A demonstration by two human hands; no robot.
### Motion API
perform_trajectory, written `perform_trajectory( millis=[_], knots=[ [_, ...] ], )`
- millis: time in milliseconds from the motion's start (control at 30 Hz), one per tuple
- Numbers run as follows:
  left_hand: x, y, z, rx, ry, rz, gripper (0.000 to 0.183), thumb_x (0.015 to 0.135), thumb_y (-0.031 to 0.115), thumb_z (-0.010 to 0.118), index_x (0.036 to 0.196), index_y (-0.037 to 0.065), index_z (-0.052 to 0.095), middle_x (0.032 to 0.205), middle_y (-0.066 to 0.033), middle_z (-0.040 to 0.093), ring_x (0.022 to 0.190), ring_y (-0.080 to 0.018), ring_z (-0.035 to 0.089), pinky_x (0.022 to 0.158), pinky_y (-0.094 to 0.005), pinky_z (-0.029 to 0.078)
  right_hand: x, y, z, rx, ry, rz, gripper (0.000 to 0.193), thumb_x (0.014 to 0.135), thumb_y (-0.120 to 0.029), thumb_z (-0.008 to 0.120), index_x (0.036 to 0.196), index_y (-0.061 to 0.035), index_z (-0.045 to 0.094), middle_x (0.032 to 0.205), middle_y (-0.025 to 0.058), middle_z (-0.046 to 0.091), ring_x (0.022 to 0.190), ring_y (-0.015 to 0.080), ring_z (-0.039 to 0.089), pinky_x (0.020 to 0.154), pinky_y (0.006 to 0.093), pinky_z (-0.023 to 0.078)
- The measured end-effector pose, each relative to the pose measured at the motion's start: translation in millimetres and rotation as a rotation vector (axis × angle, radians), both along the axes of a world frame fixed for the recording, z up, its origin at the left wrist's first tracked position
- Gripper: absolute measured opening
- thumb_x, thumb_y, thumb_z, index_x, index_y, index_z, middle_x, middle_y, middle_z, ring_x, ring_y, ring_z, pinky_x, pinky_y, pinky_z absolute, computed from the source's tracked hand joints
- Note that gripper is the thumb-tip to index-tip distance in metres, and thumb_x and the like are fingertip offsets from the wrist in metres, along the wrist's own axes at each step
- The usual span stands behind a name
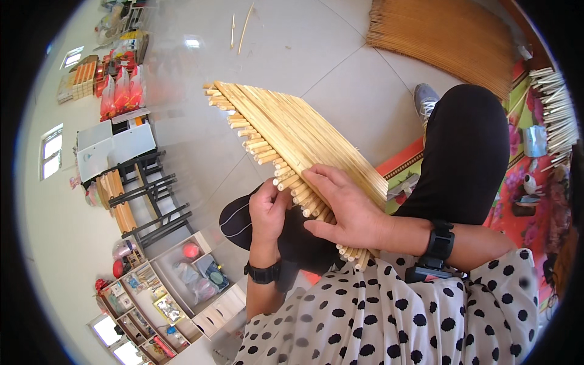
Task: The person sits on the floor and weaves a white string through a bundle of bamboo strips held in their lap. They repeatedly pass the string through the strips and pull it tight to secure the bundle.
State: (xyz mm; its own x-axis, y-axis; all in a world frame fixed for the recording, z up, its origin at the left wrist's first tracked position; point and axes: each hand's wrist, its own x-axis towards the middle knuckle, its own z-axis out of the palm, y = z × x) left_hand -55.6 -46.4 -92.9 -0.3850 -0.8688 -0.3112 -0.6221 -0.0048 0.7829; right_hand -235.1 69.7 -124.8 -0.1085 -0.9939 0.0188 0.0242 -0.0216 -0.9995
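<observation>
A flat mat of pale bamboo sticks (pixel 286 131) lies across my lap, its staggered ends pointing left and its far end reaching out over the floor. My right hand (pixel 340 207) rests flat on top of the sticks near me, fingers spread and pressing them down. My left hand (pixel 267 210) is at the mat's left edge, its fingers curled around the ends of one or two sticks. Both wrists wear black bands. My black-trousered knee (pixel 468 146) is beside the mat on the right.
A large woven stick mat (pixel 450 33) lies on the tiled floor at top right. A bundle of white sticks (pixel 556 109) sits at far right on a red patterned rug. Two loose sticks (pixel 243 24) lie on the floor. Black benches, shelves and bagged goods line the left wall.
</observation>
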Motion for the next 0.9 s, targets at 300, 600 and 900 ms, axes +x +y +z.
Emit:
perform_trajectory(
  millis=[300, 600, 900],
  knots=[
    [-1.0, 5.2, 4.4, 0.031, 0.061, 0.062, 0.014, 0.092, -0.005, 0.057, 0.104, -0.003, 0.063, 0.075, -0.0003, 0.063, 0.062, -0.0054, 0.053, 0.056, -0.0212, 0.042, 2.6, -2.4, 3.8, 0.023, -0.022, 0.008, 0.078, 0.079, -0.025, 0.078, 0.140, 0.0072, 0.043, 0.139, 0.0240, 0.042, 0.130, 0.0401, 0.043, 0.111, 0.0422, 0.037],
    [-12.5, -4.2, 7.6, 0.030, -0.026, -0.009, 0.015, 0.090, -0.001, 0.059, 0.104, -0.004, 0.063, 0.076, -0.0035, 0.066, 0.070, -0.0101, 0.060, 0.064, -0.0289, 0.049, -2.7, -4.7, 6.6, 0.034, 0.007, 0.031, 0.077, 0.079, -0.022, 0.077, 0.141, 0.0071, 0.043, 0.140, 0.0247, 0.043, 0.129, 0.0390, 0.046, 0.109, 0.0417, 0.041],
    [-53.9, -30.9, 26.5, 0.056, -0.119, -0.273, 0.014, 0.086, 0.009, 0.070, 0.092, -0.003, 0.070, 0.076, -0.0053, 0.067, 0.069, -0.0094, 0.057, 0.065, -0.0273, 0.047, -46.9, -13.5, 25.1, 0.168, 0.109, 0.097, 0.068, 0.076, -0.013, 0.071, 0.136, 0.0081, 0.047, 0.132, 0.0250, 0.053, 0.114, 0.0372, 0.060, 0.093, 0.0394, 0.053]
  ],
)
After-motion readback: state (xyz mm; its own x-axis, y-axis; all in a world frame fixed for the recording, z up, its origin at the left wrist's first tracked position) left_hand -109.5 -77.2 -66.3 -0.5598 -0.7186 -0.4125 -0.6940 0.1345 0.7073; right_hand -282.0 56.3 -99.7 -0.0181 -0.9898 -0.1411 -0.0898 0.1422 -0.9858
